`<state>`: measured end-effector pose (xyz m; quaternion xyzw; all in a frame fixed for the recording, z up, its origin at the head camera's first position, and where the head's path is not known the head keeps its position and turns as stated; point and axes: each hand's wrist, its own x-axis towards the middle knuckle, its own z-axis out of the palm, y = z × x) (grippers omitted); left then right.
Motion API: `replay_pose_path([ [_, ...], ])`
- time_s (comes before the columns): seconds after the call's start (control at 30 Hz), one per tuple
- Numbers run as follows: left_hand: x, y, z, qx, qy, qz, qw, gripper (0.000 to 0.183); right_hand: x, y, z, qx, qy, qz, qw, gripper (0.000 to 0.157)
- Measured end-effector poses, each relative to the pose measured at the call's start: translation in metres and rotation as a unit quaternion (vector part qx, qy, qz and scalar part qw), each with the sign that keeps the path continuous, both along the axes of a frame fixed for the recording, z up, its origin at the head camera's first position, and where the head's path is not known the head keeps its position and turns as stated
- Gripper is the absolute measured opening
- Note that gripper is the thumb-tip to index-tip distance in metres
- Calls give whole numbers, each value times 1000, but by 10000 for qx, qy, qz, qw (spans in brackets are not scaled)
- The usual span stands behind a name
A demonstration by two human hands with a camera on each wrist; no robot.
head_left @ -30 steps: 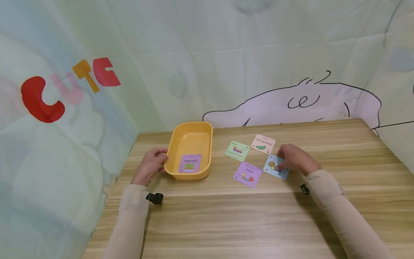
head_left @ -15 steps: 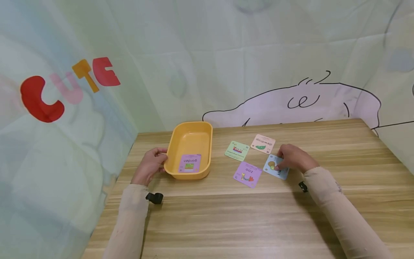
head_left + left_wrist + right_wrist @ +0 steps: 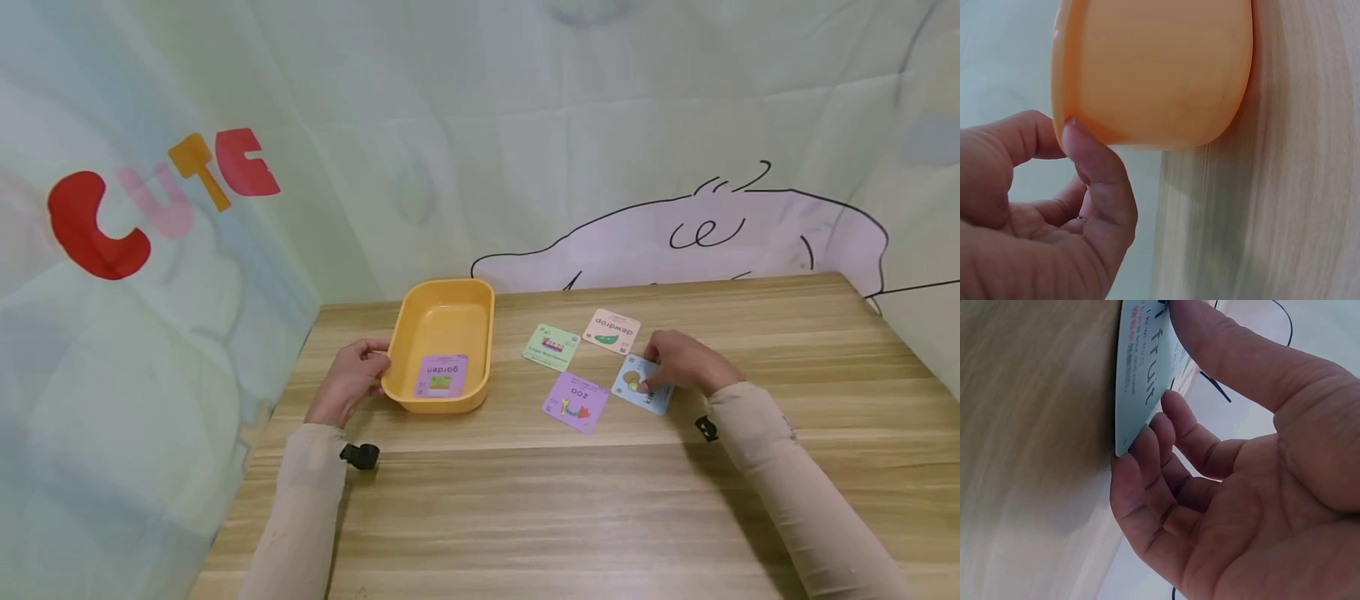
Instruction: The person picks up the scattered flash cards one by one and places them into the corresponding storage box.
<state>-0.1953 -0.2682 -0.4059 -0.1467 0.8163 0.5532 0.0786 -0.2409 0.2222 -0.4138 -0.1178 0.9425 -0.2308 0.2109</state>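
My left hand (image 3: 348, 383) pinches the rim of a yellow plastic basin (image 3: 390, 358) at its near left corner, thumb and finger on either side of the rim (image 3: 1058, 69). Inside the basin lies a purple "garden" card (image 3: 441, 377). On the table, my right hand (image 3: 690, 364) grips a blue kiwi fruit card (image 3: 630, 390). Its thumb (image 3: 1210, 337) is on the printed face and the other fingers (image 3: 1147, 462) are at the card's edge. Part of that card is hidden under the hand.
Left of the kiwi card lie a purple "zoo" card (image 3: 575, 402), a green boat card (image 3: 551, 347) and a pink "dewdrop" card (image 3: 612, 331). The wooden table (image 3: 525, 517) meets a printed curtain (image 3: 420, 125) at the back and left.
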Motion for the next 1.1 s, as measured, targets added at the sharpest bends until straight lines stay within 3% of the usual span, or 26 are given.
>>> replay_pose_path([
  [0.5, -2, -1, -1, -35, -35, -10, 10000, 40, 0, 3, -1, -254, -164, -124, 9995, 50],
  [1.1, -1, -1, -2, -17, 31, -29, 10000, 38, -5, 17, -8, -891, -192, 136, 9957, 44],
])
